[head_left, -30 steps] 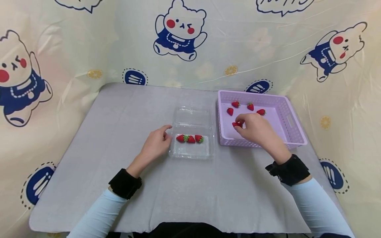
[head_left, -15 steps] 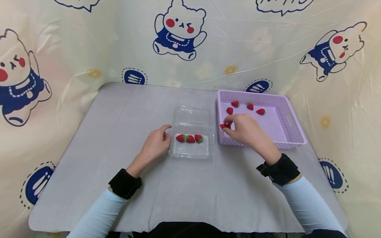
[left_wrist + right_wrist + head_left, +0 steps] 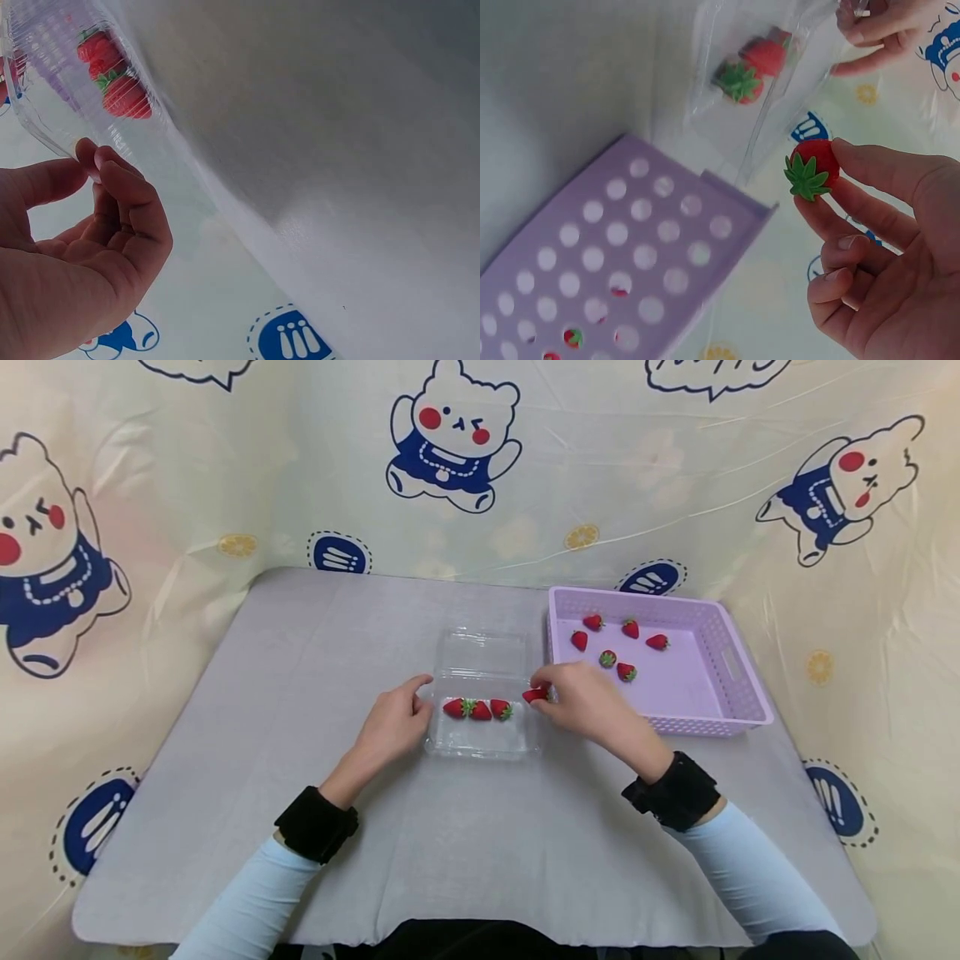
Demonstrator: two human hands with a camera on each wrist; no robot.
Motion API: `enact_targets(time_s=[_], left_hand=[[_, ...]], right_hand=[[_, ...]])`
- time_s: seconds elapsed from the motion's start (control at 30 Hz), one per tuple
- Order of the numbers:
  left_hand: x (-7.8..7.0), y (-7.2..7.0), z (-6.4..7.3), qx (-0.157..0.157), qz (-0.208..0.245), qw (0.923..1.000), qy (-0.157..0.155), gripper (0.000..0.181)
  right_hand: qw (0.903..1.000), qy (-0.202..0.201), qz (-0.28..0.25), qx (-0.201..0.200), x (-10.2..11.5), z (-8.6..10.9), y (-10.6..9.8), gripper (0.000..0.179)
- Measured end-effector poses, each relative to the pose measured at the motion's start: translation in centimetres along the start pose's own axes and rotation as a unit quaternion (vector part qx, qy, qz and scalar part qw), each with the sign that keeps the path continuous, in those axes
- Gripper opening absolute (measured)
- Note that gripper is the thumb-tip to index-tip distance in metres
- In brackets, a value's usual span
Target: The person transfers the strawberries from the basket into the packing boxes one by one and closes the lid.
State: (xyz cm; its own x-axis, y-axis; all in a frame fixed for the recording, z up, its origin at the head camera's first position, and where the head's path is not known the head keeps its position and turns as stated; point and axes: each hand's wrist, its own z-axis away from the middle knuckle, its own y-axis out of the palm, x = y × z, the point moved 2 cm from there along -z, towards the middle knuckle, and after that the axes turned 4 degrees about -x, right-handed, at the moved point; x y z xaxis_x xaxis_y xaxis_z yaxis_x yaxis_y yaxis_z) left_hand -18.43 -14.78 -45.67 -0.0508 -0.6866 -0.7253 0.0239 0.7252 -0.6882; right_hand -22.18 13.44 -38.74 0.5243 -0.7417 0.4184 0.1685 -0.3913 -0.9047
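Note:
My right hand (image 3: 588, 706) pinches a red strawberry (image 3: 815, 166) with green leaves between thumb and fingertips, at the right edge of a clear plastic clamshell box (image 3: 483, 743). The box stands with its lid folded back, and a row of 3 strawberries (image 3: 480, 710) lies in its near half. At the box's left side my left hand (image 3: 392, 720) pinches the rim between thumb and fingers, as the left wrist view shows at the box edge (image 3: 45, 135).
A lilac perforated basket (image 3: 738, 724) sits right of the box, with several strawberries (image 3: 627, 672) spread over its bottom. A grey cloth (image 3: 300, 635) covers the table. Printed curtains (image 3: 600, 468) hang close behind it and along both sides.
The right hand has carried its strawberry left, out over the basket's wall to the clamshell box. Strawberries it hid in the basket now show. The left hand has stayed at the box.

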Motion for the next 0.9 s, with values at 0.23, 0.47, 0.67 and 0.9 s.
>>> enact_targets(time_s=[0.23, 0.47, 0.67, 0.9], left_hand=[[0.0, -0.1, 0.0, -0.001, -0.002, 1.0, 0.004, 0.048], [0.1, 0.0, 0.0, 0.003, -0.003, 1.0, 0.002, 0.047], [0.1, 0.0, -0.1, 0.002, -0.005, 1.0, 0.002, 0.047], [0.0, 0.1, -0.1, 0.004, -0.006, 1.0, 0.002, 0.047]], right_hand=[[0.9996, -0.022, -0.014, 0.009, 0.6, -0.5, 1.4, 0.028], [0.9993, -0.032, 0.006, 0.02, 0.9, -0.8, 2.7, 0.027], [0.9988, -0.04, 0.022, 0.018, 1.0, -1.1, 3.9, 0.024], [0.9976, -0.053, 0.044, 0.006, 0.8, -1.1, 5.0, 0.016]])
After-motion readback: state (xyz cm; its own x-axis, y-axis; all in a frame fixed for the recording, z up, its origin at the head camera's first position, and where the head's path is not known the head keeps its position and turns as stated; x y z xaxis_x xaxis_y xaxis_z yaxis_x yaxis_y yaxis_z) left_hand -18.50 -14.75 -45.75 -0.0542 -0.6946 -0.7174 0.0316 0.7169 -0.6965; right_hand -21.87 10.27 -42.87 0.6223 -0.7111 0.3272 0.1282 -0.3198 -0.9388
